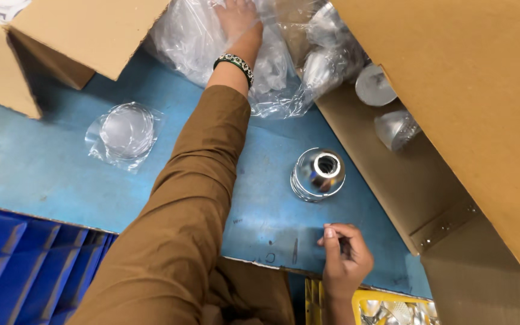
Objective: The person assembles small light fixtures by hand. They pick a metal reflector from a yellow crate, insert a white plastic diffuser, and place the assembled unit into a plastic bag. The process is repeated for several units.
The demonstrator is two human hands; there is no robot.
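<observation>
Left hand [239,21] fingers spread on crumpled clear plastic bags [212,42]; right hand [345,260] fingers curled, empty. I judge the shiny round metal fitting [318,174] beyond them could get knocked.

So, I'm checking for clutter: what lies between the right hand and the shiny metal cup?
Nothing: the head view shows only bare blue table between the right hand and the shiny metal cup.

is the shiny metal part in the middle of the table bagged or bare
Bare. The metal part sits unwrapped on the blue table, its chrome reflecting sharply; the one to its left is in a clear bag.
</observation>
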